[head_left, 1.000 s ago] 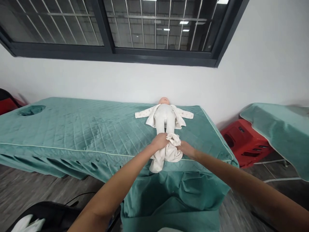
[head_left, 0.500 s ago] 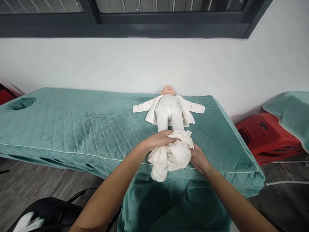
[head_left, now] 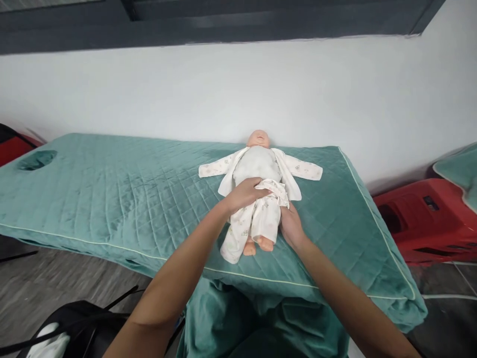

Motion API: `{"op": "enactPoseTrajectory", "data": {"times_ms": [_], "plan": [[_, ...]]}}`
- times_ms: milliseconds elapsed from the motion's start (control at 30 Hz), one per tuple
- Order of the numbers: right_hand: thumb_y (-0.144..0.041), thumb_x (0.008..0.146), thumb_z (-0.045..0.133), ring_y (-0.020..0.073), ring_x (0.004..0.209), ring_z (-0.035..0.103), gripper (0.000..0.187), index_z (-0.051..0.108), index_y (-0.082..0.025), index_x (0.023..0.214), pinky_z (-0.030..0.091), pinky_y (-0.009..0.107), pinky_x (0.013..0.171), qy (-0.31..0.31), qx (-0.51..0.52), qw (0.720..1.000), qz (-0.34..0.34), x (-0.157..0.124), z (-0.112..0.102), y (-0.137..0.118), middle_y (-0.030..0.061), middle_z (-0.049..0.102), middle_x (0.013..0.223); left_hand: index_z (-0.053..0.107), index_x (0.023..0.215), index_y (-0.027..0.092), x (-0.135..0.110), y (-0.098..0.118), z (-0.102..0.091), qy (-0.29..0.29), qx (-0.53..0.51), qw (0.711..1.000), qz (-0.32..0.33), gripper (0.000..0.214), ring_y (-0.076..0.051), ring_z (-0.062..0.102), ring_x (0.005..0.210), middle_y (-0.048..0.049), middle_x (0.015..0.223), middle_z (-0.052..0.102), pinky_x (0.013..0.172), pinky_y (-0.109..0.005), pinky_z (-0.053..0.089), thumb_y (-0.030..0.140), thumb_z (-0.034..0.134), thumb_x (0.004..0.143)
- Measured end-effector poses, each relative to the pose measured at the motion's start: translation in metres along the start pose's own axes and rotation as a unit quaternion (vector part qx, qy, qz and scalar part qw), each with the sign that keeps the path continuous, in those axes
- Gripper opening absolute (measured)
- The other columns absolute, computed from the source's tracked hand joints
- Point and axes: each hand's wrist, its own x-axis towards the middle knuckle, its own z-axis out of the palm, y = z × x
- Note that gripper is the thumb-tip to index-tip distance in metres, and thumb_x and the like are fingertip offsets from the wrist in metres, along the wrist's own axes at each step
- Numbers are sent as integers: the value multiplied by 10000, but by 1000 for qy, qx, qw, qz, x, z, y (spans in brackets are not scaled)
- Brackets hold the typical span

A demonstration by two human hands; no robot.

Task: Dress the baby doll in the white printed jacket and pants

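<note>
Trousers (head_left: 266,214) and both our hands have come up from the near edge of the bed (head_left: 149,199) since the earlier frame; the waistband (head_left: 274,189) now bunches across the hips of the doll (head_left: 257,165), and 2 feet (head_left: 266,243) show at 6 o'clock. So 1 leg looks covered; whether the cloth at 7 o'clock holds the other, we cannot tell. Our left hand (head_left: 244,194), palm down, closes its fingers on the waistband at 11 o'clock; our right hand (head_left: 291,223) grips its 2 o'clock side, fingertips hidden, wrist angled inward. Our forearms (head_left: 186,253) reach in from 7 and 5 o'clock. Farther out, the open jacket (head_left: 305,170) spreads sleeves toward 10 and 2 o'clock.
</note>
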Motion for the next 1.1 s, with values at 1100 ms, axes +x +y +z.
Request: {"op": "enactPoseTrajectory", "data": {"times_ms": [1100], "plan": [[-478, 721, 770, 123, 602, 528, 335, 581, -201, 719, 430, 249, 586, -268, -85, 959, 39, 51, 40, -63, -38, 579, 648, 705, 821, 126, -48, -98, -4, 47, -365, 930, 17, 362, -151, 580, 717, -41, 793, 652, 680, -241, 434, 442, 803, 676]]}}
